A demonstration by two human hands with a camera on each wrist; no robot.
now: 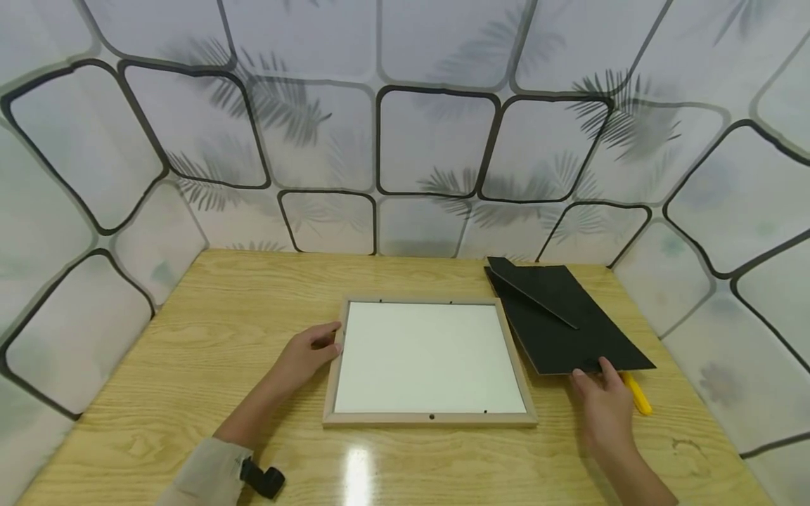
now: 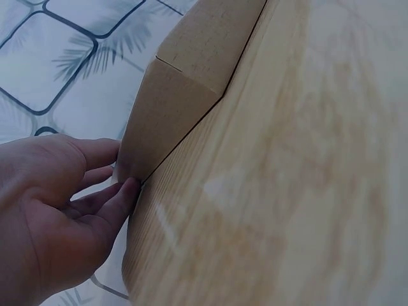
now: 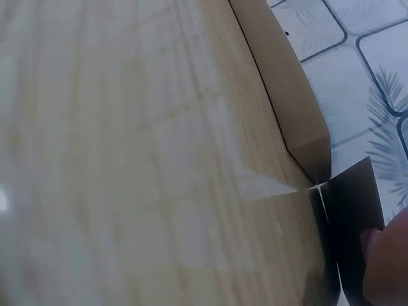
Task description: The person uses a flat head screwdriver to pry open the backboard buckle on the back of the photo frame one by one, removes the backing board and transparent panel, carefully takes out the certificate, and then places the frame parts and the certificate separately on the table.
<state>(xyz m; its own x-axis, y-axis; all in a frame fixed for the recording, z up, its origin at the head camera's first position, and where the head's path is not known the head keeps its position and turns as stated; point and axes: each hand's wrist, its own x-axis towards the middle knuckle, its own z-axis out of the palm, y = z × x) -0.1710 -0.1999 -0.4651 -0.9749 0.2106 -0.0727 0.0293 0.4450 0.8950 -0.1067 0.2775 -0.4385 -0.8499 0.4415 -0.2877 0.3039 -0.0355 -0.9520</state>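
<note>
A light wooden picture frame (image 1: 430,419) lies flat in the middle of the table, a white panel (image 1: 430,358) inside it. At its left side, my left hand (image 1: 310,355) holds the outer edge between thumb and fingers; the left wrist view shows the fingertips (image 2: 131,186) at the frame's side (image 2: 166,115). To the right is a black backing board (image 1: 569,351) with a narrow stand leg (image 1: 531,292) on it. My right hand (image 1: 607,411) pinches its near edge, index finger on top. The right wrist view catches the board (image 3: 354,217) tilted beside the frame's corner (image 3: 309,143).
A yellow handle (image 1: 636,393) sticks out from under the board's near right edge. The wood-grain table (image 1: 209,337) runs back to a patterned cloth wall (image 1: 329,154), which also closes off both sides. A black strap device (image 1: 262,478) sits at the left sleeve.
</note>
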